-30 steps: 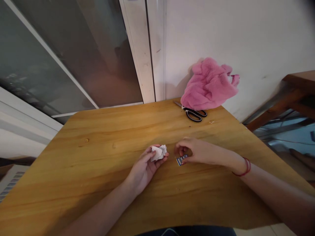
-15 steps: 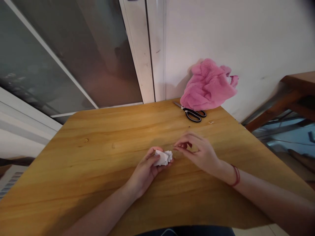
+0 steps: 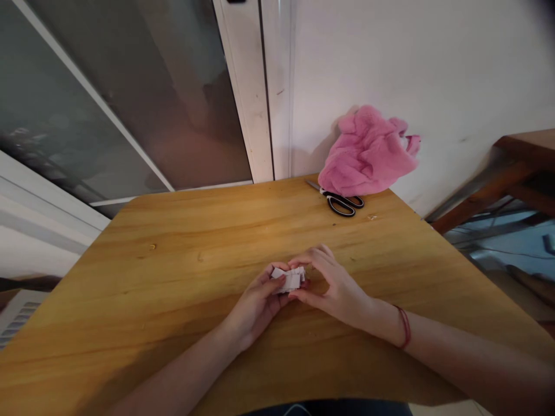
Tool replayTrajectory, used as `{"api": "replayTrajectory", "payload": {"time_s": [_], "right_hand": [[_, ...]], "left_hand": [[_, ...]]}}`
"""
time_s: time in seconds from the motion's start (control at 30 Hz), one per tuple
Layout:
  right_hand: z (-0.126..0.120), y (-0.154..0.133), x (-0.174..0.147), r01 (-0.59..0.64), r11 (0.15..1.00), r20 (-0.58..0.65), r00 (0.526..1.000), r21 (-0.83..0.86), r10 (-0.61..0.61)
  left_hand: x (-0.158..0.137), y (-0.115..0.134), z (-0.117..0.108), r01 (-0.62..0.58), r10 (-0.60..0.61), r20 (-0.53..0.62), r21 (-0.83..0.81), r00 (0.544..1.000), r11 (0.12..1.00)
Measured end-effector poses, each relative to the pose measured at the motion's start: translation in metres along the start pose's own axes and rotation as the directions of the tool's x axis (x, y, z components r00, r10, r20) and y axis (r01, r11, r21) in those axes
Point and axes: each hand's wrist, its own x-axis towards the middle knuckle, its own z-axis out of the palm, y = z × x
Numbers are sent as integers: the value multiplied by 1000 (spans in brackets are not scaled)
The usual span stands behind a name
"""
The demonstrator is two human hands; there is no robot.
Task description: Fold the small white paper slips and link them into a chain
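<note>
My left hand (image 3: 258, 297) is closed around a small stack of white paper pieces (image 3: 292, 279), with the thumb pressed on top. The pieces lie unevenly, and their right ends stick out in layers. My right hand (image 3: 332, 281), with a red cord at its wrist, reaches in from the right. Its thumb is at the near edge of the stack and its index finger at the far edge, so the stack sits between them. The other right fingers curl behind and are partly hidden.
Both forearms extend over a wooden table (image 3: 208, 231). Black-handled scissors (image 3: 341, 205) lie near the back edge, partly under a pink plush cloth (image 3: 368, 153) against the wall. Small scraps (image 3: 372, 217) dot the tabletop. A wooden piece of furniture (image 3: 515, 167) stands at right.
My right hand has moved left and down from beside the stack onto its edges. The paper pieces look straighter than before. My left hand keeps its place.
</note>
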Motion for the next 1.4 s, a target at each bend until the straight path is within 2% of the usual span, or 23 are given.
{"api": "replayTrajectory", "payload": {"time_s": [0.1,0.23,0.4,0.57,0.93,1.17,1.4], "right_hand": [[4,2,0,-35,999,7,999,-32,36],[10,3,0,-86,996,26,996,8,86],[9,1,0,-105,993,22,994,57,104],[11,2,-1,-98,992,24,995,81,96],[9,0,1,-59,996,22,998,66,57],[10,0,1,-81,996,89,993,44,77],[7,0,1,-61,997,94,994,51,56]], "left_hand": [[1,-1,-1,-23,22,-29,-22,999,1000],[3,-3,-2,-7,2,-101,-53,995,999],[3,-4,-2,10,-20,-88,-106,996,994],[2,-5,2,41,-51,-126,-77,991,996],[1,-7,3,58,-61,-36,-80,998,995],[1,-7,4,64,-65,-33,-42,997,997],[1,-5,5,66,-68,-36,-69,997,995]]}}
